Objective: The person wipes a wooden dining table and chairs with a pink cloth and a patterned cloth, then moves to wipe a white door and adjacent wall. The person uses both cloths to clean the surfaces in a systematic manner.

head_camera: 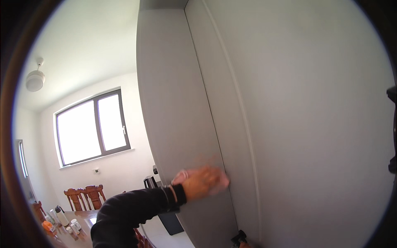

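Note:
My left hand (203, 183), in a black sleeve, presses a pink cloth (224, 179) against a tall grey panel (176, 108). The hand is blurred, and the cloth shows on both sides of it. A dark seam runs just right of the cloth, where this panel meets a wide grey surface (304, 124) with a raised vertical strip (245, 117). At the bottom edge, a small bit of what looks like my right hand (245, 245) shows beside a black object (238, 237). Most of that hand is cut off, so its grip is hidden.
Lower left, a glossy table (81, 218) carries an insulated jug (61, 216), white cups (75, 223) and an orange item (48, 226). Carved wooden chairs (94, 197) stand behind it. A dark kettle (150, 182) sits beyond the panel's edge. A window (93, 127) is in the far wall.

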